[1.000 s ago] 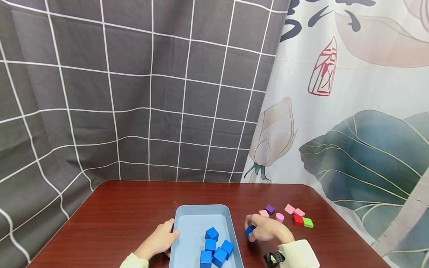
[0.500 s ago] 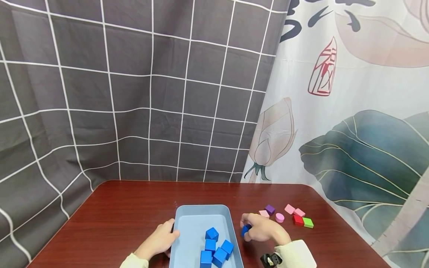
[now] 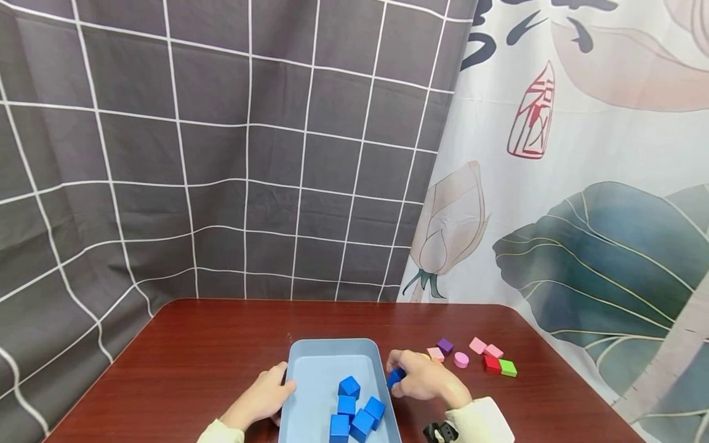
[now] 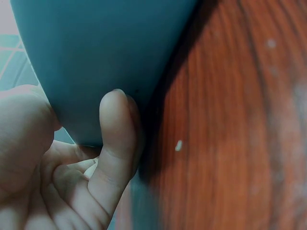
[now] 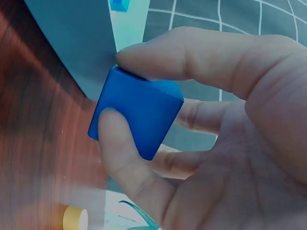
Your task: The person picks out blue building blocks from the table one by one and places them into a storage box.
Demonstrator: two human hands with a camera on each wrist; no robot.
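Observation:
A light blue tray (image 3: pixel 312 366) lies on the table, with several blue blocks (image 3: pixel 362 424) grouped in its right half. My left hand (image 3: pixel 262 397) grips the tray's left side; in the left wrist view one finger presses along the outside of the tray wall (image 4: pixel 110 52). Just beyond the tray's right rim, my right hand (image 3: pixel 423 376) pinches another blue block (image 3: pixel 396 376). The right wrist view has this blue block (image 5: pixel 139 108) between thumb and fingers, close to the tray's outer wall (image 5: pixel 79 43).
Right of the tray lie a purple block (image 3: pixel 445 346), several pink pieces (image 3: pixel 461 360), a red block (image 3: pixel 492 364) and a green block (image 3: pixel 508 368). A yellow round piece (image 5: pixel 75 219) is partly hidden by my right hand in the head view. Curtains hang behind the table (image 3: pixel 221 326).
My right hand has moved left with the blue block, from near the coloured pieces to beside the tray's right rim. My left hand and the tray stay in place.

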